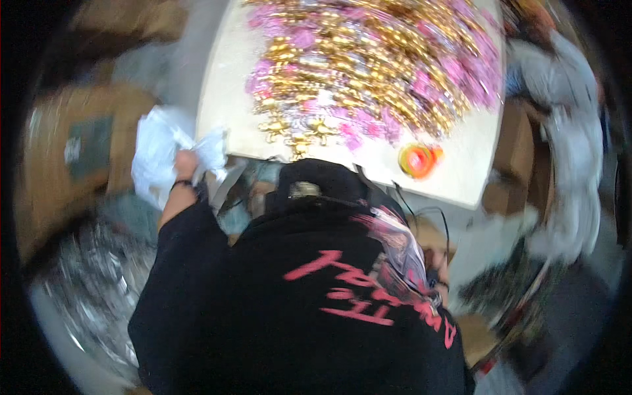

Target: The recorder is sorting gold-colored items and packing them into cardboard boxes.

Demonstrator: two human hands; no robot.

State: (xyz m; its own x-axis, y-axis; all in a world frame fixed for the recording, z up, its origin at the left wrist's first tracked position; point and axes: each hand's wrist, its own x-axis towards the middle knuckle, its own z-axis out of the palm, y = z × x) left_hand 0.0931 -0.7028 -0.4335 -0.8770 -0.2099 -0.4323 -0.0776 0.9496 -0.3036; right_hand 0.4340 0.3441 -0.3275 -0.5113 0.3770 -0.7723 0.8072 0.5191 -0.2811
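My left hand [186, 164] is closed around a crumpled white plastic bag [153, 150], held just off the left edge of the pale table [220, 108]. My right hand [440, 263] hangs low by my right side, below the near table edge; motion blur and my clothing hide its fingers. Spread over the table are many shiny gold ornaments [316, 62] mixed with pink pieces [484, 82], all too smeared to make out exactly. A roll of orange and yellow tape [418, 160] lies by the table's near right corner.
A cardboard box [49, 158] stands at the left, above a heap of shiny silvery plastic [92, 283]. Brown boxes [512, 148] flank the table's right side. Farther right is another person's grey sleeve [569, 72]. A dark cable [444, 220] loops under the near edge.
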